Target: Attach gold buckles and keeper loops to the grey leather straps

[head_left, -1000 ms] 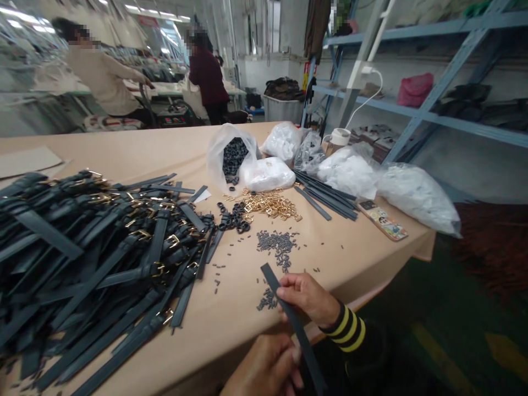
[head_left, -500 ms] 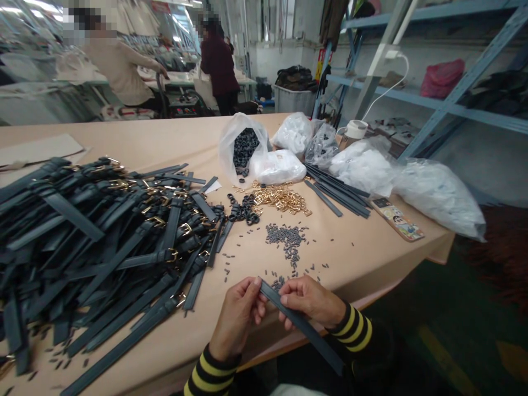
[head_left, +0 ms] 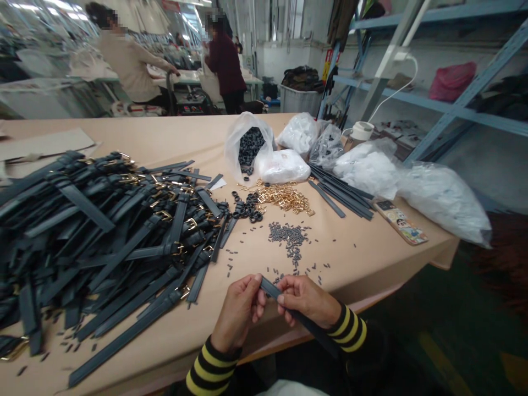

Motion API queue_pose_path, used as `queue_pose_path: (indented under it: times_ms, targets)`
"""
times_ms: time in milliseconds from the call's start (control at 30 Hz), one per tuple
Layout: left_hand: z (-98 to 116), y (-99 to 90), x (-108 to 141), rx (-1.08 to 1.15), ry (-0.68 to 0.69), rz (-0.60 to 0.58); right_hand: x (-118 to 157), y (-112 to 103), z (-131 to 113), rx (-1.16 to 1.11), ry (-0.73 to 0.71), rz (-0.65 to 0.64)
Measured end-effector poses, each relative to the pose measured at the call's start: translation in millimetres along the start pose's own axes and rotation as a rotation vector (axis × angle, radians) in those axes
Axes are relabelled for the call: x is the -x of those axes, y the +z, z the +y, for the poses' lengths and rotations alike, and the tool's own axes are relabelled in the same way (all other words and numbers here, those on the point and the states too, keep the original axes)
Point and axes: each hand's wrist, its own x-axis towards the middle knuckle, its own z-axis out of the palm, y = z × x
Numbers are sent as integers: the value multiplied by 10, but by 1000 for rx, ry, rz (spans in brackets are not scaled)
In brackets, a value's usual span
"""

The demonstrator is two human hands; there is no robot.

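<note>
A dark grey strap (head_left: 310, 324) runs between my two hands at the table's front edge and slants down to the right over my lap. My left hand (head_left: 242, 308) pinches its upper end between thumb and fingers. Closed a little lower on the same strap is my right hand (head_left: 307, 300), thumb on top. Just beyond my hands lie many small dark pellet-like pieces (head_left: 286, 234). Behind them are a heap of gold buckles (head_left: 284, 197) and a cluster of black loops (head_left: 248, 208).
A big pile of buckled straps (head_left: 124, 236) covers the table's left side. Plain strips (head_left: 342, 192), a phone (head_left: 400, 221) and plastic bags (head_left: 367, 165) lie at right. An open bag of black loops (head_left: 251, 146) stands behind. Two people (head_left: 132, 66) are across the room.
My right hand has slid slightly up the strap, closer to my left hand. The camera view has shifted a little, moving the table contents rightward.
</note>
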Motion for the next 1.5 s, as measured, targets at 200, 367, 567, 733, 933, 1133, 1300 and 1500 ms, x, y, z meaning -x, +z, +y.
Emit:
queue_pose_path:
  times_ms: [200, 367, 567, 733, 933, 1133, 1300, 1500]
  targets:
    - [-63, 14, -49, -104, 103, 21, 2, 30, 19, 63, -46, 19]
    - [-46, 54, -5, -189, 212, 73, 24, 96, 11, 90, -145, 6]
    - [-36, 95, 99, -605, 616, 175, -1, 127, -88, 82, -152, 87]
    - [-30, 131, 76, -635, 453, 43, -23, 124, -85, 106, -179, 97]
    - [139, 24, -172, -809, 445, 53, -33, 28, -115, 69, -135, 23]
    - [582, -196, -878, -1286, 799, 329, -97, -158, -188, 157, -81, 68]
    - [768, -248, -1333, -1313, 707, 298, -120, -273, -128, 96, -75, 44]
    - [815, -296, -1353, -1154, 628, 276, -169, -305, -179, 90, -87, 46]
